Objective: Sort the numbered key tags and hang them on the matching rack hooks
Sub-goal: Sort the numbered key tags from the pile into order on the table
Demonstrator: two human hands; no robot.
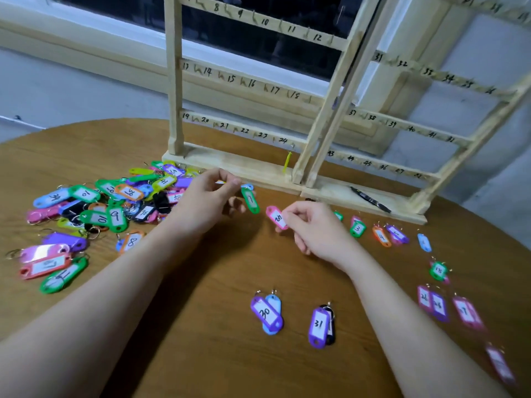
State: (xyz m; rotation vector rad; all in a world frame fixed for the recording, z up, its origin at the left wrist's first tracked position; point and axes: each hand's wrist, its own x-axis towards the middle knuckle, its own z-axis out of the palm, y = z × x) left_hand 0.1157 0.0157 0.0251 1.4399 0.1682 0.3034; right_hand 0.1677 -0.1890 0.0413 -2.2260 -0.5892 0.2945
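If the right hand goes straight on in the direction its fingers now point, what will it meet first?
The right hand, pinching a pink tag, points left and slightly away. The first thing in that line is probably the green tag hanging from the left hand, though their relative height is unclear.

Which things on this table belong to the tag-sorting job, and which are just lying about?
Belongs to the job:
- wooden rack with numbered hooks
- unsorted tag pile
- green tag held by left hand
- pink tag held by right hand
- purple tags 30 and 31

Lying about:
- black pen on the rack base
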